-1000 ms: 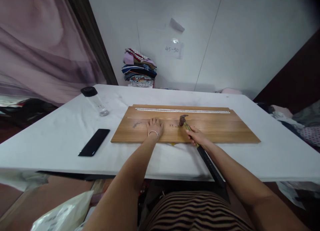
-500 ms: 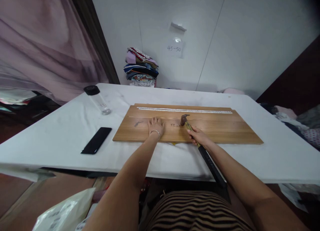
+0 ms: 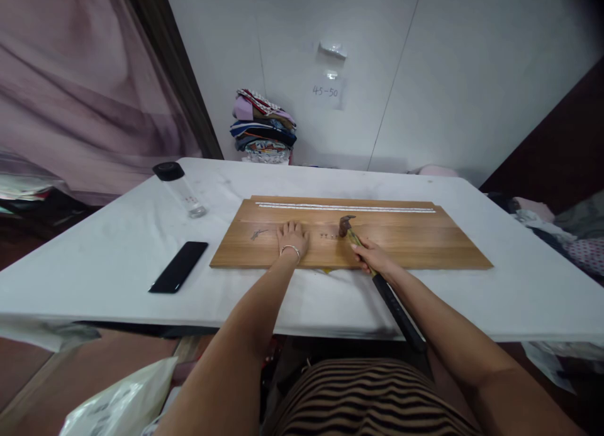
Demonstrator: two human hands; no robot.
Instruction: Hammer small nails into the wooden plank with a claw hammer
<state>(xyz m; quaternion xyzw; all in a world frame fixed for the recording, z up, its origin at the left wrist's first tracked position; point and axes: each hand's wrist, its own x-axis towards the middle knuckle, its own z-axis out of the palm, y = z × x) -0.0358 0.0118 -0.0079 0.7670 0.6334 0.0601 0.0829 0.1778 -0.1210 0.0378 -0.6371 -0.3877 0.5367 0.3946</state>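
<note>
Two hands over the wooden board (image 3: 425,241), which lies flat on the white table (image 3: 94,260).
- Far left, off the board: clear bottle (image 3: 182,190) with a black cap, leaning; black phone (image 3: 178,267) flat, nearer the table edge.
- Board's left part: small loose clump of nails (image 3: 257,234).
- Just right of the clump: left hand (image 3: 292,239) flat, palm down, fingers extended. It grips nothing and rests on the wood.
- Between the hands: short row of nail heads (image 3: 328,236), too small to tell how deep they sit.
- Hammer (image 3: 394,307): head just right of that row, low over the board; can't tell if it's touching.
- Right hand (image 3: 370,257) is wrapped closed round the shaft, choked up near the head.

Long axis runs diagonally: the head is far-left, and the black grip trails near-right past the table edge. The row lies left of the head.

Hammer look: dark brownish head with a claw, yellowish neck.
</note>
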